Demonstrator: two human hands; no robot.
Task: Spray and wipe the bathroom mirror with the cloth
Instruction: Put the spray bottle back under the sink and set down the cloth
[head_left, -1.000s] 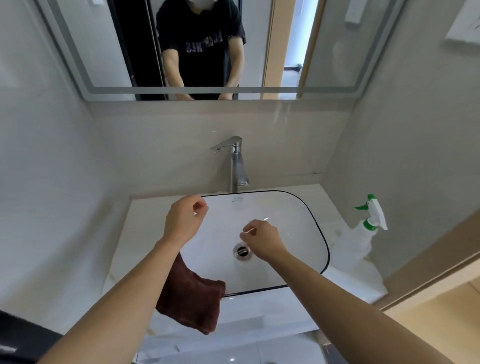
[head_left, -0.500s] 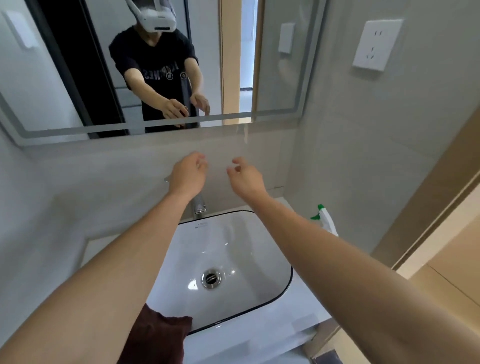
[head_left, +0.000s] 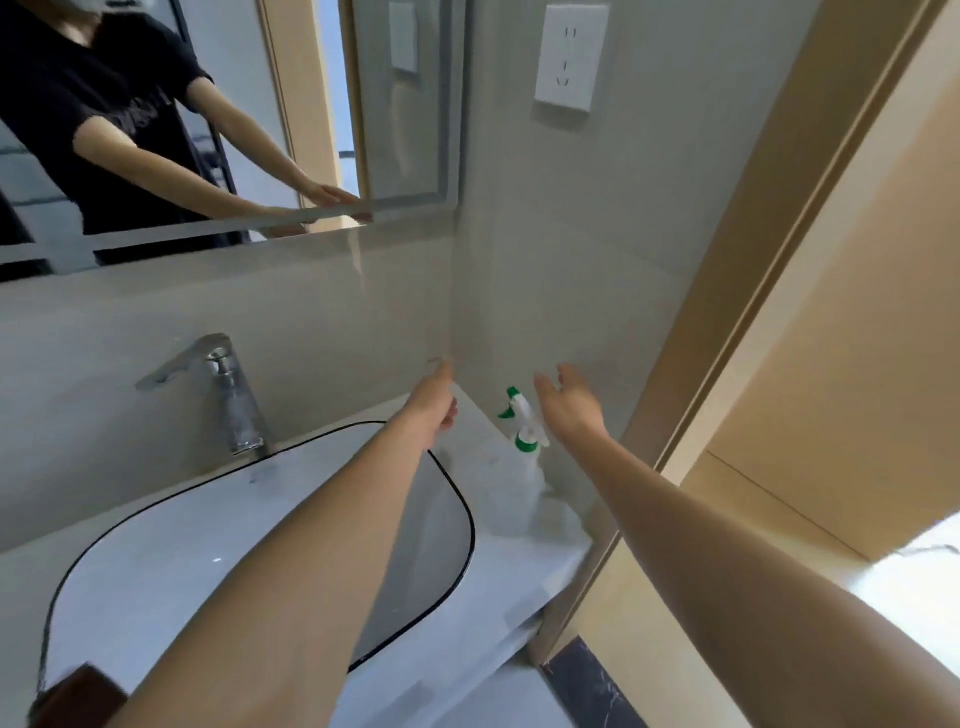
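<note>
Mirror reflects my black shirt; its print is too blurred to read. My left hand and right hand reach empty, fingers spread, either side of the spray bottle on the worktop.

Spray bottle upright on counter, in corner right of sink. Right hand open, empty, just beside bottle's nozzle, contact unclear. Left hand empty, left of bottle. Cloth on sink's near-left rim. Mirror above sink.
</note>
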